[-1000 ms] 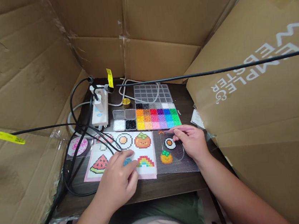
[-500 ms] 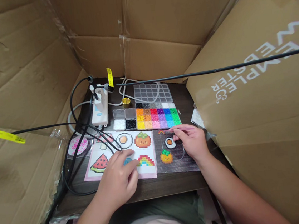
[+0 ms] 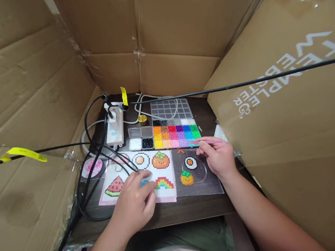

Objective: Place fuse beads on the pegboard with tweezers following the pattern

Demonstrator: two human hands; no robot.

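Note:
Pink tweezers [image 3: 207, 140] are pinched in my right hand [image 3: 219, 156], their tips over the front edge of the bead box [image 3: 174, 133]. Whether a bead sits between the tips is too small to tell. Below lies a clear pegboard [image 3: 205, 187] bearing a fried egg [image 3: 190, 162] and an orange persimmon [image 3: 187, 178] made of beads, plus a short red-orange arc [image 3: 180, 151] at its upper left. My left hand [image 3: 137, 199] rests with fingers apart on the pattern sheet [image 3: 109, 200], its fingertips beside the printed rainbow [image 3: 164, 183] and partly covering a blue picture.
Small boxes of white beads [image 3: 135, 144] and black beads [image 3: 147, 143] stand left of the bead box. Black cables [image 3: 97, 145] cross the sheet's left side near a power strip [image 3: 115, 127]. A gold cup [image 3: 142, 120] stands behind. Cardboard walls [image 3: 174, 28] enclose the table.
My right hand has brought the tweezers from above the red-orange arc on the pegboard up to the front edge of the bead box. My left hand stays on the sheet. The view has shifted slightly.

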